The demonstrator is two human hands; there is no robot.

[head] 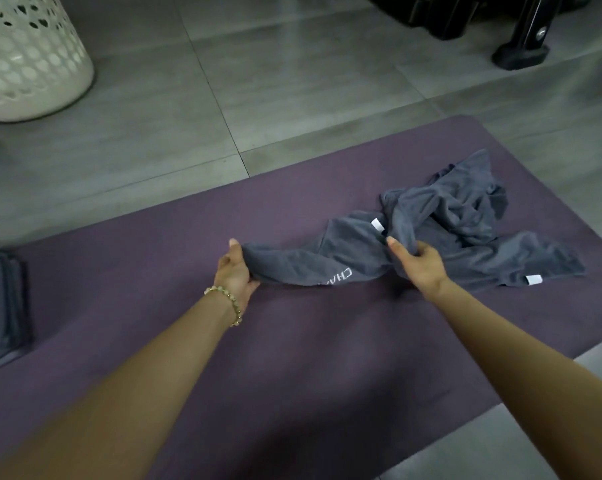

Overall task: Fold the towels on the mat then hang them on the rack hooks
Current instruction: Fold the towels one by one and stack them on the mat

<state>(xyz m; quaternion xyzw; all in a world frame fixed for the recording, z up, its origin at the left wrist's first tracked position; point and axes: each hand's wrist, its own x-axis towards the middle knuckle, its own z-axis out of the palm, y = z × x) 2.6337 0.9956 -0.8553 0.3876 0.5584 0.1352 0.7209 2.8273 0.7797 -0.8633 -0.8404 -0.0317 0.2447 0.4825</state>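
A crumpled grey towel (pixel 448 220) with white tags and white lettering lies on the purple mat (pixel 154 271), right of centre. My left hand (pixel 235 271), with a bead bracelet on the wrist, grips the towel's left end. My right hand (pixel 415 261) pinches a fold of the towel near its middle. The stretch of cloth between my hands is pulled out low over the mat. The rest of the towel lies bunched behind and to the right of my right hand. No rack hooks are in view.
A stack of folded grey towels (pixel 0 299) lies at the mat's left edge. A white perforated basket (pixel 26 57) stands on the tiled floor at the far left. A black stand with a foot (pixel 521 50) is at the far right.
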